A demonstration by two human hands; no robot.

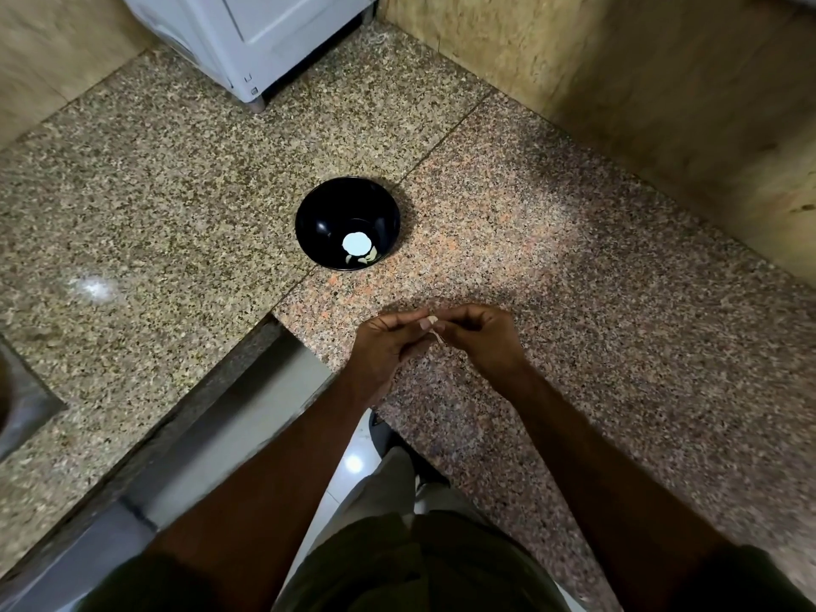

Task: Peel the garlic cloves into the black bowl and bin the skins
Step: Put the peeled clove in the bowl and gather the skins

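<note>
A black bowl (322, 214) stands on the speckled granite counter (552, 240), with a few pale peeled garlic cloves (365, 258) at its bottom beside a bright light reflection. Nearer to me, both hands meet over the counter. My left hand (384, 342) and my right hand (481, 333) together pinch a small garlic clove (432, 320) between their fingertips. A thin strip of skin (438, 337) hangs below the clove.
A white appliance (247, 33) stands at the back of the counter. Beige tiled walls (662, 81) rise behind and to the right. A grey ledge (229, 417) runs along the counter's front left edge. The floor shows below between my arms.
</note>
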